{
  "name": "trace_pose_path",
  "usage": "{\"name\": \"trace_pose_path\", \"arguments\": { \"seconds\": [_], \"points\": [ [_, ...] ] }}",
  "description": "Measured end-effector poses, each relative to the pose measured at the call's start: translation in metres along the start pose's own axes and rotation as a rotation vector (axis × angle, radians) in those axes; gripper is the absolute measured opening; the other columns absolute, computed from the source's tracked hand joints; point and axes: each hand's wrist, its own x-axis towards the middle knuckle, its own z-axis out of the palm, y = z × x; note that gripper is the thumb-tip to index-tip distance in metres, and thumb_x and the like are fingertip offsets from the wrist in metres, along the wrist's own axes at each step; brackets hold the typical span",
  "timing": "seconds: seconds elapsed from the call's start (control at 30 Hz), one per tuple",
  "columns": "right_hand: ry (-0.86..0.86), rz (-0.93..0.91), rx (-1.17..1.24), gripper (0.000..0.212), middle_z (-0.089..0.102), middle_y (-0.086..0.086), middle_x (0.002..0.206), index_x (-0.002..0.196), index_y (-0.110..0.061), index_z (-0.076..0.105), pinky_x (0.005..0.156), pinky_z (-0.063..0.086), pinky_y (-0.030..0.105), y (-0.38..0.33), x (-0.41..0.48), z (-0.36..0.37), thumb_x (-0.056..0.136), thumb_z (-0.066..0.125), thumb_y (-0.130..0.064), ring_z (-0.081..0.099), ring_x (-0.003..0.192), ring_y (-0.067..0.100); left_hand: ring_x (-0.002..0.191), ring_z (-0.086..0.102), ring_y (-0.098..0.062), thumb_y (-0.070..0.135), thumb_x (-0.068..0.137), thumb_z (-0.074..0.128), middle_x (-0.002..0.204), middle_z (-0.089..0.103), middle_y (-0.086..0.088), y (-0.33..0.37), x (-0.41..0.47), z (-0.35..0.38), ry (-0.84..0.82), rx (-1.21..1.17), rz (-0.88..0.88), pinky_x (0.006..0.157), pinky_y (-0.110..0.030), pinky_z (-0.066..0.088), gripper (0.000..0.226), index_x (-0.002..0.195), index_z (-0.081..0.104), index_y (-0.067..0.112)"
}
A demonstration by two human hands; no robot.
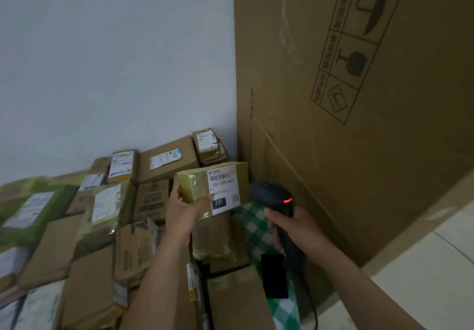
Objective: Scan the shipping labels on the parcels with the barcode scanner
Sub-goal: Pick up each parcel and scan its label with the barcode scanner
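Note:
My left hand point(183, 205) grips a small cardboard parcel point(195, 183) wrapped in yellowish tape and holds it up above the pile. Its white shipping label point(223, 188), with a barcode and the number 231, faces me. My right hand point(289, 224) holds a black barcode scanner point(272, 194) by its handle, just right of the parcel. A red light glows on the scanner's head, which points toward the label.
Several labelled cardboard parcels point(164, 160) cover the surface from the left edge to the white wall. A very large cardboard box point(359, 99) stands close on the right. A green checked cloth point(256, 229) and a black phone point(274, 276) lie below the scanner.

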Motion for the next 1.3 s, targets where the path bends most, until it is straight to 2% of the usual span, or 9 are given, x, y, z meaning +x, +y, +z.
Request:
{"name": "trace_pose_path", "arguments": {
  "seconds": [0.1, 0.3, 0.47, 0.77, 0.9, 1.03, 1.13, 1.23, 1.3],
  "points": [
    [-0.080, -0.008, -0.078, 0.032, 0.055, 0.006, 0.047, 0.069, -0.007, 0.059, 0.044, 0.044, 0.022, -0.009, -0.011, -0.001, 0.094, 0.066, -0.026, 0.051, 0.038, 0.017, 0.113, 0.061, -0.023, 0.021, 0.069, 0.088, 0.127, 0.062, 0.000, -0.003, -0.006, -0.005, 0.077, 0.013, 0.016, 0.087, -0.042, 0.056, 0.085, 0.142, 0.044, 0.023],
    [-0.161, -0.038, -0.136, 0.033, 0.057, 0.002, 0.050, 0.066, -0.008, 0.058, 0.047, 0.045, 0.027, -0.021, -0.029, 0.000, 0.096, 0.063, -0.023, 0.051, 0.041, 0.016, 0.110, 0.060, -0.018, 0.022, 0.068, 0.089, 0.128, 0.060, 0.001, -0.008, -0.020, -0.008, 0.135, 0.074, 0.078, 0.066, -0.022, 0.051, 0.087, 0.142, 0.044, 0.024],
    [-0.176, -0.044, -0.108, 0.035, 0.057, 0.007, 0.053, 0.067, -0.006, 0.058, 0.047, 0.045, 0.027, -0.021, -0.034, 0.001, 0.096, 0.063, -0.025, 0.052, 0.042, 0.017, 0.126, 0.052, -0.026, 0.025, 0.068, 0.089, 0.142, 0.050, -0.005, -0.011, -0.025, -0.010, 0.148, 0.085, 0.060, 0.096, -0.050, 0.053, 0.098, 0.149, 0.035, 0.024],
    [-0.177, -0.065, -0.101, 0.034, 0.057, 0.003, 0.049, 0.067, -0.007, 0.058, 0.044, 0.044, 0.024, -0.017, -0.033, -0.001, 0.096, 0.064, -0.024, 0.052, 0.039, 0.015, 0.128, 0.051, -0.027, 0.032, 0.067, 0.089, 0.143, 0.049, -0.003, -0.014, -0.027, -0.012, 0.137, 0.145, 0.072, 0.098, -0.053, 0.051, 0.100, 0.150, 0.034, 0.028],
    [-0.104, -0.060, -0.102, 0.032, 0.055, 0.005, 0.048, 0.069, -0.005, 0.057, 0.043, 0.042, 0.026, -0.008, -0.029, -0.007, 0.095, 0.065, -0.022, 0.049, 0.038, 0.017, 0.125, 0.052, -0.022, 0.037, 0.066, 0.089, 0.142, 0.050, 0.001, -0.012, -0.026, -0.009, 0.053, 0.197, 0.095, 0.081, -0.033, 0.054, 0.101, 0.150, 0.033, 0.033],
    [0.041, -0.022, -0.063, 0.038, 0.052, 0.006, 0.043, 0.063, -0.005, 0.056, 0.040, 0.039, 0.023, 0.006, -0.023, -0.020, 0.093, 0.066, -0.025, 0.046, 0.034, 0.016, 0.127, 0.049, -0.020, 0.037, 0.064, 0.090, 0.142, 0.049, 0.004, -0.003, -0.020, 0.007, -0.045, 0.353, 0.132, 0.100, -0.041, 0.049, 0.108, 0.153, 0.029, 0.033],
    [0.142, 0.001, -0.045, 0.036, 0.052, 0.007, 0.043, 0.065, -0.004, 0.055, 0.040, 0.040, 0.024, 0.018, -0.020, -0.025, 0.092, 0.067, -0.026, 0.047, 0.035, 0.017, 0.118, 0.049, -0.012, 0.038, 0.064, 0.089, 0.133, 0.049, 0.011, 0.005, -0.013, 0.026, -0.195, 0.483, 0.202, 0.088, -0.026, 0.048, 0.104, 0.151, 0.032, 0.032],
    [0.180, 0.022, -0.099, 0.035, 0.055, 0.006, 0.044, 0.067, -0.006, 0.055, 0.041, 0.041, 0.023, 0.030, -0.016, -0.025, 0.092, 0.068, -0.026, 0.049, 0.036, 0.016, 0.115, 0.051, -0.010, 0.036, 0.065, 0.088, 0.121, 0.048, 0.020, 0.012, -0.002, 0.051, -0.370, 0.606, 0.258, 0.083, -0.024, 0.050, 0.098, 0.147, 0.035, 0.035],
    [0.183, 0.031, -0.123, 0.032, 0.055, 0.004, 0.044, 0.069, -0.008, 0.056, 0.041, 0.041, 0.022, 0.038, -0.015, -0.025, 0.092, 0.068, -0.026, 0.051, 0.037, 0.014, 0.117, 0.053, -0.012, 0.033, 0.067, 0.088, 0.111, 0.047, 0.025, 0.012, 0.008, 0.069, -0.471, 0.693, 0.331, 0.089, -0.028, 0.050, 0.088, 0.142, 0.042, 0.032]
  ]
}}
